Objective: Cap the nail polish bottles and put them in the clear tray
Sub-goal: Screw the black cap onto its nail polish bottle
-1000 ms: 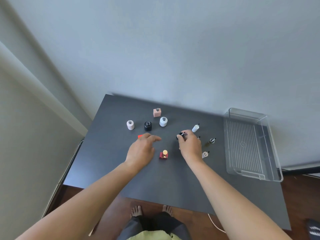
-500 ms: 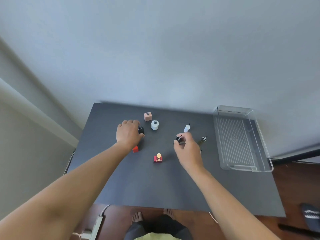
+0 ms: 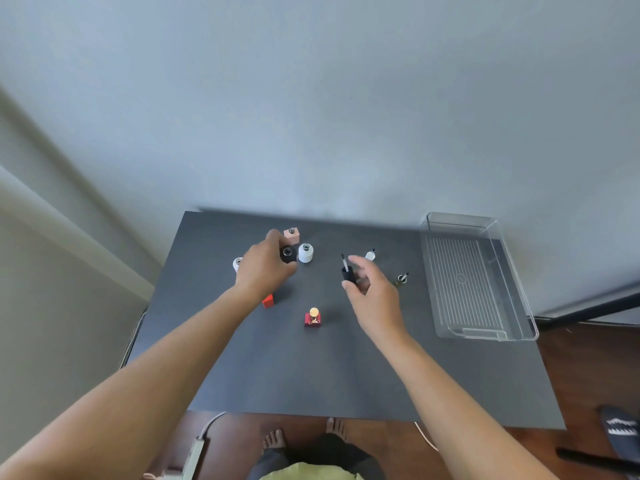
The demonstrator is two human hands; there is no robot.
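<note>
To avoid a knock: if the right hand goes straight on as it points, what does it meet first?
Probably nothing: the right hand, holding the black brush cap, points between the white bottle and the white brush cap. Depth is unclear; the white bottle lies nearest.

Dark grey matte counter (image 3: 311,375). Clear ribbed plastic tray (image 3: 485,336) at right edge. Rear left: pink square bottle (image 3: 292,236), white round bottle (image 3: 305,253) near it, second white round bottle (image 3: 237,263) further left. Nearer: red square bottle (image 3: 268,301), dark red square bottle with gold ball cap (image 3: 312,318). Toward tray: white brush cap (image 3: 370,255), olive brush cap (image 3: 401,278).
</note>
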